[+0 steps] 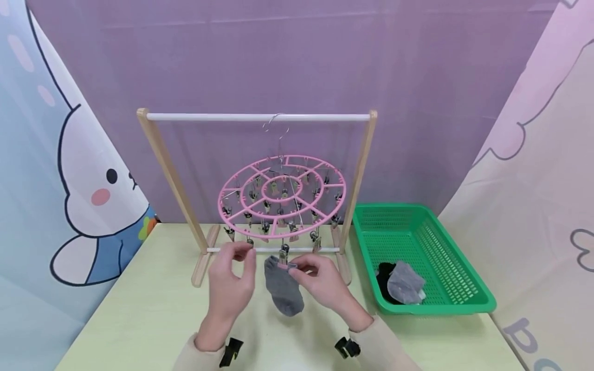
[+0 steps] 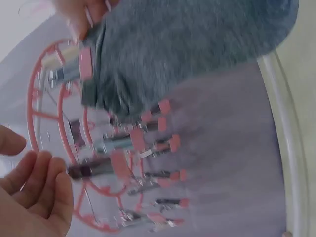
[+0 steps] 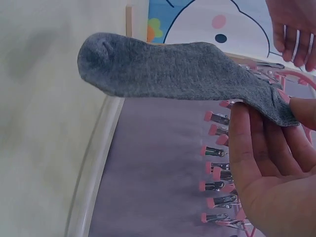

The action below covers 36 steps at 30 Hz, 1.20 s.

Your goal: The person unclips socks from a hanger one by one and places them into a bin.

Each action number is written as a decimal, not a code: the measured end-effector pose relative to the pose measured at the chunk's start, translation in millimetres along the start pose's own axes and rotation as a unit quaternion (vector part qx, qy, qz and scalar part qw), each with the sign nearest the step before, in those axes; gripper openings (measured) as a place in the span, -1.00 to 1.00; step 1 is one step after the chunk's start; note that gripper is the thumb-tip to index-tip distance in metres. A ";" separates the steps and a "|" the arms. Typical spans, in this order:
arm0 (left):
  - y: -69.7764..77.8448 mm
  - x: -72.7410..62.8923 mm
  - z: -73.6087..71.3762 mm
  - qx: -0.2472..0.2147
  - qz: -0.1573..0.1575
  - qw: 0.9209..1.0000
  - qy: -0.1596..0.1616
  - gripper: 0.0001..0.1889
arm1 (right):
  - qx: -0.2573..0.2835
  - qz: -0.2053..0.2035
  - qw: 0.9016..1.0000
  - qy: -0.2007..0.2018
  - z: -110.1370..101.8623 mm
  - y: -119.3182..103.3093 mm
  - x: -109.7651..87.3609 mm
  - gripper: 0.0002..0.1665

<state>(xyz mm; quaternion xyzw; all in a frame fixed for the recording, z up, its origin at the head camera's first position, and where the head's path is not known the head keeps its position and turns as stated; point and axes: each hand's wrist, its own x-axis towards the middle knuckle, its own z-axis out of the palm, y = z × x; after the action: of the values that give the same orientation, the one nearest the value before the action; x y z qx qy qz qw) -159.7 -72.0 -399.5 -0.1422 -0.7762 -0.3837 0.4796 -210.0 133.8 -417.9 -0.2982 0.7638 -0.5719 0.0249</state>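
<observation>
A dark grey sock (image 1: 284,293) hangs toe down from a metal clip with pink tips (image 1: 283,255), at the front of a round pink clip hanger (image 1: 281,236). My right hand (image 1: 325,281) pinches the sock's cuff at its right corner, thumb on top and fingers beneath in the right wrist view. The clip's pink tip (image 2: 86,63) bites the cuff in the left wrist view. Left of the sock, my left hand (image 1: 232,283) is raised with loosely bent fingers and thumb apart, holding nothing. Its fingertips (image 2: 59,170) are close to a neighbouring hanging clip (image 2: 98,169).
The hanger hooks onto the white bar (image 1: 209,117) of a wooden-legged rack (image 1: 174,180). Several other clips dangle beneath its rings. On the right stands a green basket (image 1: 445,309) holding a light grey sock (image 1: 406,283) and a black piece of cloth (image 1: 384,282).
</observation>
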 end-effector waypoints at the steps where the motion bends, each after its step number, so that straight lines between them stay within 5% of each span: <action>1: 1.8 -0.8 2.2 0.006 0.008 1.000 -0.016 -0.84 | 0.001 -0.001 1.000 -0.002 -0.3 -0.7 -0.2 -0.80; 7: 9.5 0.5 12.8 0.023 -0.004 0.994 -0.107 -0.82 | 0.015 -0.007 1.000 -0.013 -0.7 -3.9 -0.5 -0.79; 10: 11.0 4.3 15.0 -0.012 -0.052 0.985 -0.166 -0.73 | 0.016 -0.003 1.000 -0.017 -0.4 -3.5 -0.3 -0.79; 14: 9.3 8.9 16.7 -0.085 -0.128 0.963 -0.222 -0.72 | 0.017 -0.002 1.000 -0.018 -1.4 -3.5 -1.4 -0.79; 18: 6.9 11.0 18.2 -0.132 -0.168 0.949 -0.232 -0.77 | 0.018 -0.004 1.000 -0.020 -2.6 -3.2 -2.6 -0.79; 26: 6.4 11.7 21.8 -0.137 -0.212 0.938 -0.238 -0.82 | 0.007 0.000 1.000 -0.019 -3.1 -2.4 -2.3 -0.79; 36: 7.6 10.4 26.1 -0.124 -0.174 0.952 -0.221 -0.95 | 0.014 -0.002 1.000 -0.021 -0.9 -2.5 -2.5 -0.80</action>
<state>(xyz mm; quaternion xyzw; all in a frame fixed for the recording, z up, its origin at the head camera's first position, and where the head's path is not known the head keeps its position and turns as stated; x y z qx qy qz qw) -177.0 -49.4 -393.6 -0.1445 -0.8219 -0.5132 0.2006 -207.1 135.4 -416.1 -0.3108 0.7544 -0.5765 0.0439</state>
